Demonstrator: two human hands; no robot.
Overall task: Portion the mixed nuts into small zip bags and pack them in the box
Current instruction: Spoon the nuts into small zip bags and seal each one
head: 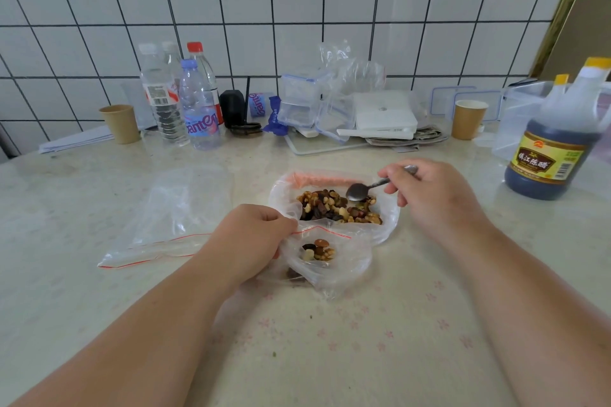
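A large clear bag (385,225) lies open at the table's middle with a heap of mixed nuts (334,206) in it. Just in front of it, my left hand (254,238) pinches the red-striped mouth of a small zip bag (344,266), holding it open; a few nuts (319,249) sit inside. My right hand (429,190) grips a metal spoon (358,190), whose bowl hovers over the right side of the heap. More small zip bags (165,228) lie flat to the left. Clear lidded boxes (305,99) stand at the back.
Several water bottles (185,99) and a paper cup (120,124) stand back left. A white device (383,116), a second paper cup (468,119) and a big clear tub (525,116) sit back right. A dark vinegar bottle (552,149) stands at the right.
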